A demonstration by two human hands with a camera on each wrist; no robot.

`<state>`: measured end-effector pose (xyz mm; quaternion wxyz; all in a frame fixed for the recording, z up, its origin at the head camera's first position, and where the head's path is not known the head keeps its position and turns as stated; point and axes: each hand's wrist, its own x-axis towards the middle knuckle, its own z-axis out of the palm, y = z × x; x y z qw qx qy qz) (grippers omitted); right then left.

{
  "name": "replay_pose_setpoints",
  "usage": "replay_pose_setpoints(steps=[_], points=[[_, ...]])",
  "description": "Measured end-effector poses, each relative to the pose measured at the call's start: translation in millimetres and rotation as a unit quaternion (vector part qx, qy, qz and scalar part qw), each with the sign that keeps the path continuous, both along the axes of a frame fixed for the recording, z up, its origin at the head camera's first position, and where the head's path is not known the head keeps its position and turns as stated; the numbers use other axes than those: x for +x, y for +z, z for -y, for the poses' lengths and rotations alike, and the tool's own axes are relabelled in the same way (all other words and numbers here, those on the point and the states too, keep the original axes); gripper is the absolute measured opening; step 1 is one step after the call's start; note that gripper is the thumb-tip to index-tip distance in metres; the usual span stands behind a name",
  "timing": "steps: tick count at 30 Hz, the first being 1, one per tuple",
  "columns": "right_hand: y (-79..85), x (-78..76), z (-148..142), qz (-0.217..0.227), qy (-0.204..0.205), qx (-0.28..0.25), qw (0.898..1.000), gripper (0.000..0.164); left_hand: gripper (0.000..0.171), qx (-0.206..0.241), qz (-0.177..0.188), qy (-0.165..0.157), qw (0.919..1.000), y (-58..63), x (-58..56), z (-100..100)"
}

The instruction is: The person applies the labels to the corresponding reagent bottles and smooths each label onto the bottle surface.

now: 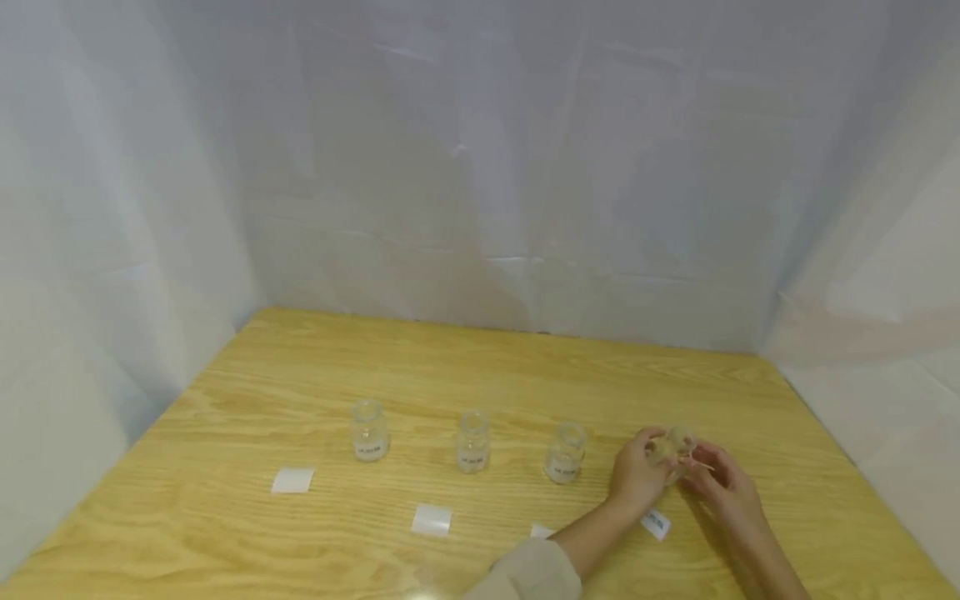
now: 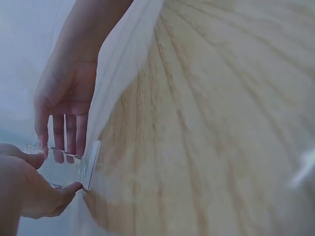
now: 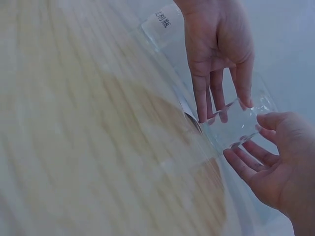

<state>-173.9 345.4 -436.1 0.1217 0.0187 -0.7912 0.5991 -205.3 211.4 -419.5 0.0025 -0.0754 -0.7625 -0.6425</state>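
Note:
At the table's right side, my left hand (image 1: 636,477) and right hand (image 1: 729,493) hold a clear glass jar (image 3: 227,124) between them. In the right wrist view the left hand (image 3: 219,46) comes from above, thumb and fingers on one side of the jar. From the other side, the right hand (image 3: 288,157) has its thumb near the jar's rim and its fingers along the wall. A white label (image 2: 91,164) shows edge-on by the jar's base in the left wrist view. Close to my left wrist lies a white label with dark print (image 1: 657,525).
Three open glass jars with printed labels stand in a row: a left one (image 1: 369,433), a middle one (image 1: 472,443) and a right one (image 1: 566,454). White labels (image 1: 292,480), (image 1: 432,520) lie in front, another (image 1: 540,531) partly behind my left sleeve. White sheeting (image 1: 487,167) surrounds the wooden table (image 1: 225,533).

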Motion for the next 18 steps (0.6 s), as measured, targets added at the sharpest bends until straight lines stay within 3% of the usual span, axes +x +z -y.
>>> replay_pose_setpoints(steps=[8, 18], points=[[-2.0, 4.6, 6.0, -0.036, 0.032, -0.028, 0.998, 0.034, 0.037, 0.013, 0.016, -0.003, 0.9998, 2.0, 6.7, 8.3], [-4.0, 4.7, 13.4, -0.053, 0.055, -0.037, 0.996, 0.033, 0.037, 0.014, 0.005, -0.012, 0.9998, 3.2, 9.5, 22.6]])
